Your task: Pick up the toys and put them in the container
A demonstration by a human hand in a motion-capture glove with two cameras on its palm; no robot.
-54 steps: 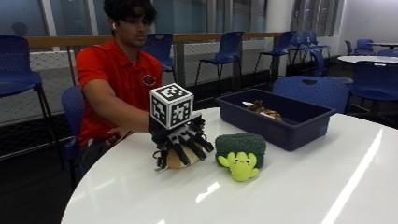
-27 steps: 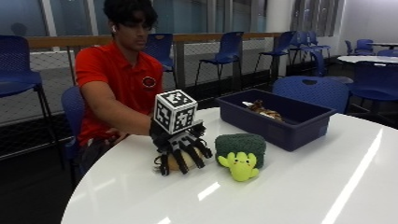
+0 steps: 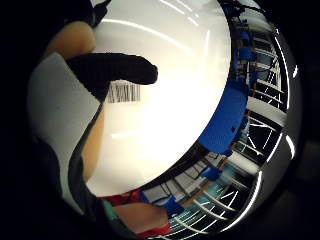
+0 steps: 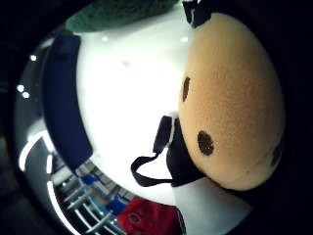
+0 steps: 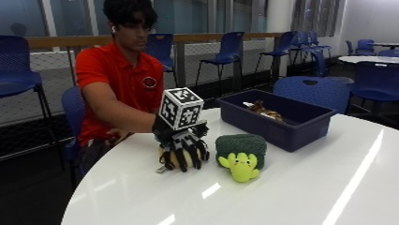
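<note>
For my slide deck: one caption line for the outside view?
Gloved right hand grips a tan plush toy beside a broccoli plush, near the blue container.

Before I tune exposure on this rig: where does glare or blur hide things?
Outside view: ceiling-light streaks glare on the white table; the broccoli toy and bin read clearly. Thumb-side palm view: the tan spotted toy is soft with closeness and the table washes out white. Little-finger-side view: the tabletop is blown out, a glove finger dark against it.
</note>
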